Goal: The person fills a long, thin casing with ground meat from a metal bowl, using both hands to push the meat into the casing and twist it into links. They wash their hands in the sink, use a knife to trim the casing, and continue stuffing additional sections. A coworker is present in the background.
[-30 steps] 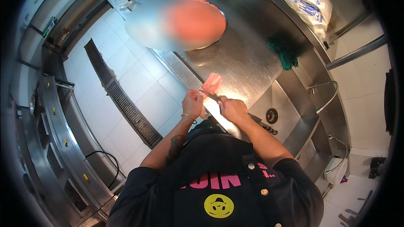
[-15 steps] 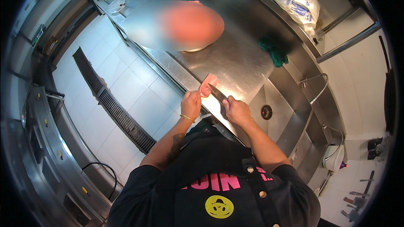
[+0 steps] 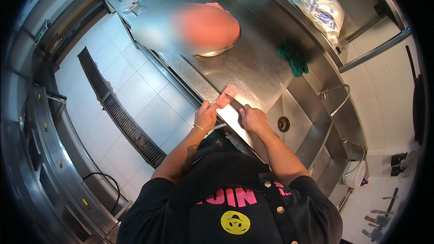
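Observation:
A pink piece of raw meat lies on the steel counter near its front edge. My left hand, with a thin bracelet at the wrist, pinches the near end of the meat. My right hand is closed on the handle of a knife, whose dark blade lies against the meat. A metal bowl piled with more pink meat stands farther back on the counter.
A green cloth lies by the sink with its faucet at the right. A filled plastic bag rests on the back ledge. White floor tiles with a long drain grate lie to the left.
Both hands stay on the meat and knife at the counter edge; the view has shifted slightly, with the hands a little lower in the picture.

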Tool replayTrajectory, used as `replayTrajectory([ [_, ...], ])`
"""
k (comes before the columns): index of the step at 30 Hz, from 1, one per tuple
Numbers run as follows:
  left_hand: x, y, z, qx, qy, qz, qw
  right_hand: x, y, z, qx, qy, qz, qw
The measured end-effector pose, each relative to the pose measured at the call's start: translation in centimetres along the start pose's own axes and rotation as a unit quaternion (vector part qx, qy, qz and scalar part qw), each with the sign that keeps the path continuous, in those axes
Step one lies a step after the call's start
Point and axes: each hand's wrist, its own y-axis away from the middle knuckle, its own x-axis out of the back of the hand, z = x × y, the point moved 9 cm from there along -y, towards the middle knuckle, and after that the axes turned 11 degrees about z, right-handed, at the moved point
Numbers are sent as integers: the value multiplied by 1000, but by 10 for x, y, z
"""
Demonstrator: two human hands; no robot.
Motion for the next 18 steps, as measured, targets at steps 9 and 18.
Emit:
replayTrajectory([
  [9, -2, 7, 3, -20, -9, 13, 1000, 35, -5, -27, 48, -26, 27, 998],
  [18, -3, 15, -5, 34, 24, 109, 993, 13, -9, -4, 60, 21, 0, 998],
])
